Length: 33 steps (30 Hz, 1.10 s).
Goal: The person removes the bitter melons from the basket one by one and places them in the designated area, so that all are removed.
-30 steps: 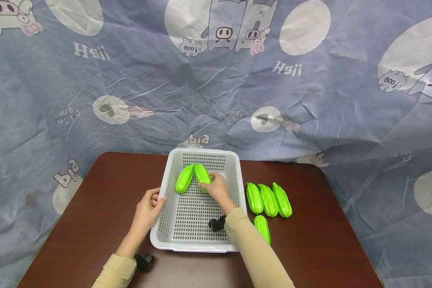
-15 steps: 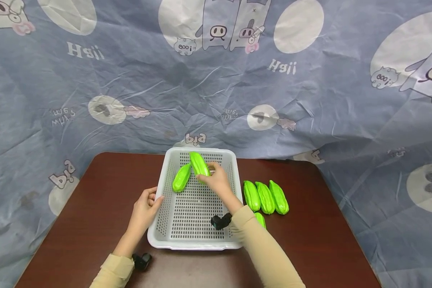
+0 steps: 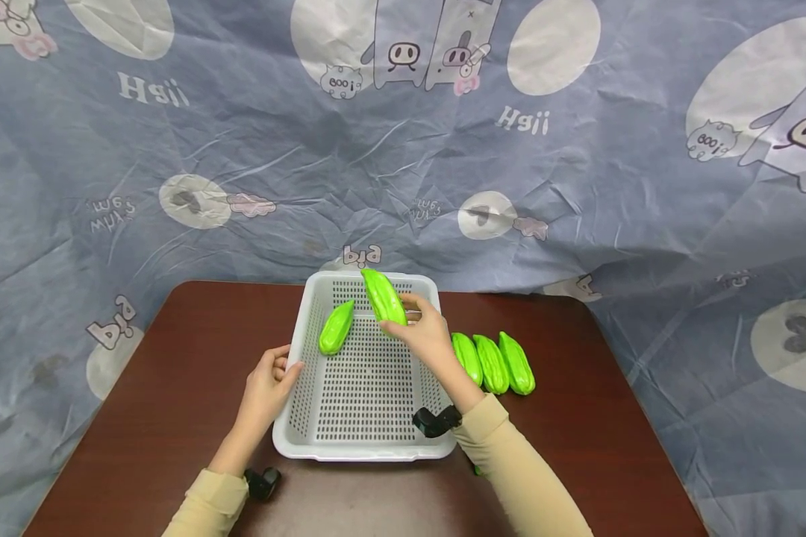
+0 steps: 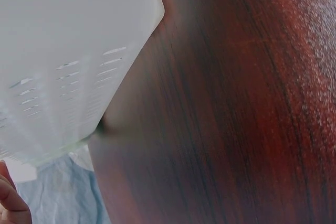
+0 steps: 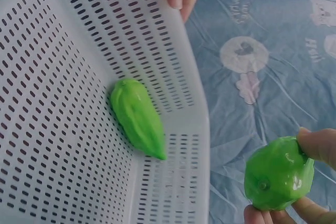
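Green and glossy, one gourd is pinched between the thumb and fingers of the right hand, raised, as the head view shows, over the far part of the white basket. The left hand grips the basket's left rim; both hands are well apart. Second gourd lies inside, and three more gourds rest on the worktop. I judge that the held one could slip, because its skin seems smooth; carried too low, it might knock the rim and shift the basket.
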Motion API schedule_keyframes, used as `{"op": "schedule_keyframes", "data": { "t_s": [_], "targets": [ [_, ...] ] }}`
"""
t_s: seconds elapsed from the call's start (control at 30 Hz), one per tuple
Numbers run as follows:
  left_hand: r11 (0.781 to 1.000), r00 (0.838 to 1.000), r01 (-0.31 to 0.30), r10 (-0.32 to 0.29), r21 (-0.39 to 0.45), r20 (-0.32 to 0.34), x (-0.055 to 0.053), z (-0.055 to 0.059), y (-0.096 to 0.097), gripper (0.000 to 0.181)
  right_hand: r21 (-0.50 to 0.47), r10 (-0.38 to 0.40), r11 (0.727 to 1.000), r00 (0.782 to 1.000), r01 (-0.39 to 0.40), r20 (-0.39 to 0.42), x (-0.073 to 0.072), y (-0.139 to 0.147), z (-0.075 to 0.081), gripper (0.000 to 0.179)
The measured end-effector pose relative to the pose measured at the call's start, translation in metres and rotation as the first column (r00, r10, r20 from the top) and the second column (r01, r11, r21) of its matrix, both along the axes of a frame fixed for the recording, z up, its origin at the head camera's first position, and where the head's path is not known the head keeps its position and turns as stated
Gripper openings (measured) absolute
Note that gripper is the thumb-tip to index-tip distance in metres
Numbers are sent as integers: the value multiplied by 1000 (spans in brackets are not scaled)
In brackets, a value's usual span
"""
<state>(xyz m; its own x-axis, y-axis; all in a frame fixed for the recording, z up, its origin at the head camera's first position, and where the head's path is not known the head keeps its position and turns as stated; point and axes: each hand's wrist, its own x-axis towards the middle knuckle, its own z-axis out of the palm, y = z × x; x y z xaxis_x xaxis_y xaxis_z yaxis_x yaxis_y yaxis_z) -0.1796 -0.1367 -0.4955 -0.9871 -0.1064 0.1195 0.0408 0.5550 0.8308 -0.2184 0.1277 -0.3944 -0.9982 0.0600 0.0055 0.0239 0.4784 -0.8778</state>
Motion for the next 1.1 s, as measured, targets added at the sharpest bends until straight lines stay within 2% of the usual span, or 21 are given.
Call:
{"op": "schedule_keyframes", "data": {
  "t_s": [0.37,0.6,0.83,1.1],
  "targets": [
    [1000,1000,4,-4,5,22,-1,3,-3,50,-58,-33,998,998,31,-47,22,37,13,63],
    [1000,1000,8,-8,11,18,-2,4,-3,48,-81,-46,996,998,44,-33,37,61,15,64],
    [1000,1000,4,-4,13,23,-3,4,-1,49,-47,-98,994,995,98,7,54,93,10,63],
    [1000,999,7,-7,6,40,-2,1,-1,50,15,-173,985,982,172,82,81,124,-2,67]
  ]
}}
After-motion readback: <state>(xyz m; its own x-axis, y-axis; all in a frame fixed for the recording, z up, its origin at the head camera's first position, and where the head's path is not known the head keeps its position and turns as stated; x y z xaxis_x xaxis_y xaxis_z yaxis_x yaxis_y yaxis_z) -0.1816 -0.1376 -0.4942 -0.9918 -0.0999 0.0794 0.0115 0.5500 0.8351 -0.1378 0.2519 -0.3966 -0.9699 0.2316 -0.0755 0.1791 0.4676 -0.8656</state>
